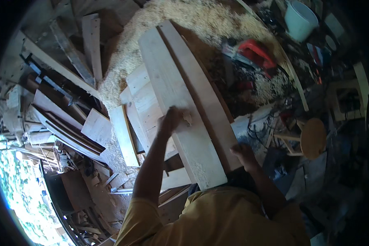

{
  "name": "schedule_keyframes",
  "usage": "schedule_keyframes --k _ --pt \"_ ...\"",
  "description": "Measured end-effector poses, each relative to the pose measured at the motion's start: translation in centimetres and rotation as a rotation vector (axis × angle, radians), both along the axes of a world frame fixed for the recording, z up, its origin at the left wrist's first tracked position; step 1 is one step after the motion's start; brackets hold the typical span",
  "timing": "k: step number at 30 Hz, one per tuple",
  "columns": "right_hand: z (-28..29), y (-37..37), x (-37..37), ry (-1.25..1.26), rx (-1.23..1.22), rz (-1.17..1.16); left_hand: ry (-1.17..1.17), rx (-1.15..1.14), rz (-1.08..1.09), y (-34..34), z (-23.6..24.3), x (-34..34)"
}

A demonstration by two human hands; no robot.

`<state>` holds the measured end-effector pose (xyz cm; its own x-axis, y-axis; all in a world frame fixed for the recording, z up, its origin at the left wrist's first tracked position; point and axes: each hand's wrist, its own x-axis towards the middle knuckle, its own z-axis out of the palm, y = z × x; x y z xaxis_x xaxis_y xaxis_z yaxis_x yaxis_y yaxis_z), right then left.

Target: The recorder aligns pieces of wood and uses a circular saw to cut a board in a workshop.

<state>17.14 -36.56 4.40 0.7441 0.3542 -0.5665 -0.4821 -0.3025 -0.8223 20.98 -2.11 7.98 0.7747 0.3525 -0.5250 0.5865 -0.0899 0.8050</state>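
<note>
On the long pale plank (180,106) that runs from near centre up toward the far left, I see my left hand (172,119) pressed down, the arm reaching forward almost straight from the yellow-sleeved shoulder at the near edge. The fingers are curled narrow over a small pale thing (187,117), a pad or block; I cannot tell which, as it is blurred. It lies flat against the plank's face, about midway along its length.

My right hand (242,152) sits nearer and to the right, the forearm bent in from the lower right. It grips the right edge of the second plank (205,94), fingers wrapped over the side; how tightly they close I cannot tell.

I count two long planks lying side by side and touching, the left one broad and light, the right one narrower with a dark brown edge. Under and left of them I count about three shorter boards (143,98), stacked crosswise. One red power tool (254,53) lies far right among wood shavings (184,16), which are heaped at the far end of the planks. One pale bucket (300,19) stands far right, beyond the tool. One round wooden stool (312,137) stands right of my right hand, well apart from it. Loose timber offcuts (57,119) lie scattered on the floor at left.
</note>
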Motion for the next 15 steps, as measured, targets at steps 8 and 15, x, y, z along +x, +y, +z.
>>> schedule_keyframes --k 8,15 --pt "-1.9 1.0 2.6 0.016 0.093 -0.016 0.200 1.060 -0.523 2.8 1.3 0.0" --pt "-2.7 2.3 4.3 0.004 0.138 -0.088 -0.513 0.778 -0.233 6.1 -5.5 -1.2"
